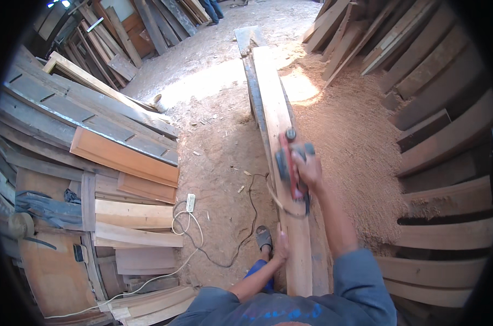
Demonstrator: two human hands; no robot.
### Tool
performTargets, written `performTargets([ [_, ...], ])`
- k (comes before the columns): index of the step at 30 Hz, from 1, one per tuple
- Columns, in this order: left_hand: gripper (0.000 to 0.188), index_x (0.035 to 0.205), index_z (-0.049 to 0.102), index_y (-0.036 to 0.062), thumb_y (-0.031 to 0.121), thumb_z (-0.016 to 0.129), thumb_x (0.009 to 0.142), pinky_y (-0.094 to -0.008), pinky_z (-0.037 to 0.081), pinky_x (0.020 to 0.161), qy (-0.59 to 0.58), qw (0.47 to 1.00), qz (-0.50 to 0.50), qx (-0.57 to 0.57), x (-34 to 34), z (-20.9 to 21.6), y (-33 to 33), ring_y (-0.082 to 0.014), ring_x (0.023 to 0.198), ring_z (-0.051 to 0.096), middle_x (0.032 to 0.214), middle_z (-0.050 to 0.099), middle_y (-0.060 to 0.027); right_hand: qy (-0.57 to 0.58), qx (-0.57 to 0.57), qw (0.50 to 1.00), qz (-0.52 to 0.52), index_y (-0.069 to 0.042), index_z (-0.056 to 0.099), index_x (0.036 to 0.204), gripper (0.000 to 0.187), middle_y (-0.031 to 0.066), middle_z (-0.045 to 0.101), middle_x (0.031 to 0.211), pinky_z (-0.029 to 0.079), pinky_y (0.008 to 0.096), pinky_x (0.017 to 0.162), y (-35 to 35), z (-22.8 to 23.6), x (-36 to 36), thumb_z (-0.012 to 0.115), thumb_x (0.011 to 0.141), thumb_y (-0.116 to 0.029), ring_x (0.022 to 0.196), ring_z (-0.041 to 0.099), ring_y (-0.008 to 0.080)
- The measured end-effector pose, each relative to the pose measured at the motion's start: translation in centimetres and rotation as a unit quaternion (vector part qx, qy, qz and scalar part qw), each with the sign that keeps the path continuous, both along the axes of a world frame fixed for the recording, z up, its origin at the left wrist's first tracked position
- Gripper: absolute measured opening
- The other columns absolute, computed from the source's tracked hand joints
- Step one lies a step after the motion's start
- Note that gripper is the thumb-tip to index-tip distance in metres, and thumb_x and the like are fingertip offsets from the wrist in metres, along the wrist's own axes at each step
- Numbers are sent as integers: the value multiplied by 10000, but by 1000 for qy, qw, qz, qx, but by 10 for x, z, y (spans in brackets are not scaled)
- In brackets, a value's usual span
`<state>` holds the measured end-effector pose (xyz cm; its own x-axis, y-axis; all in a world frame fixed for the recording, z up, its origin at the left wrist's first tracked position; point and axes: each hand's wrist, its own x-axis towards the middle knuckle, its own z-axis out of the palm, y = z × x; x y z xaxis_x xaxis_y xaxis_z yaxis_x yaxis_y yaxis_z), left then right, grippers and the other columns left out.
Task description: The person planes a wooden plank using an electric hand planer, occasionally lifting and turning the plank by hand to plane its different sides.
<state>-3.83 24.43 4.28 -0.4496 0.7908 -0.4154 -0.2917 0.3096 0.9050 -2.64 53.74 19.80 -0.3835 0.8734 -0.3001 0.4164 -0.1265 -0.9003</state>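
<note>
A long pale wooden board stretches away from me along a narrow bench. On its top face sits a red and dark electric hand planer, slightly smeared by motion. My right hand is closed round the planer's rear handle. Lower down, my left hand grips the board's left edge, its fingers partly hidden at the side. A dark power cord curves from the planer down to the floor on the left.
A white extension socket with a pale cable lies on the floor at left. Stacked planks and an orange-brown panel line the left side. Wood shavings cover the floor at right, beside leaning boards. Another person's legs show far off.
</note>
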Motion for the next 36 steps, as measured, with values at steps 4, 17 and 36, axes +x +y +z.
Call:
performTargets([
  [4, 598, 1581, 319, 41, 405, 204, 1120, -384, 284, 1223, -339, 939, 57, 27, 3, -12, -39, -272, 1436, 414, 1566, 431, -124, -34, -7, 998, 61, -1, 651, 1100, 402, 145, 694, 802, 530, 407, 711, -181, -5, 111, 610, 979, -382, 767, 694, 270],
  [17, 829, 1649, 36, 85, 620, 262, 1058, -414, 250, 1238, -338, 934, 11, 120, -19, 31, -33, -283, 1519, 301, 1673, 240, -151, 1, -89, 996, 14, 68, 618, 1156, 487, 248, 699, 943, 533, 455, 810, -222, 29, 118, 617, 966, -380, 911, 701, 383],
  [36, 659, 1566, 231, -71, 371, 286, 1080, -436, 322, 1179, 188, 979, -23, -78, -2, 16, 20, -444, 1408, 425, 1533, 384, -337, 47, 12, 999, -19, -70, 623, 780, 467, 7, 587, 667, 461, 297, 482, 269, 7, -188, 610, 1008, -477, 526, 549, 119],
])
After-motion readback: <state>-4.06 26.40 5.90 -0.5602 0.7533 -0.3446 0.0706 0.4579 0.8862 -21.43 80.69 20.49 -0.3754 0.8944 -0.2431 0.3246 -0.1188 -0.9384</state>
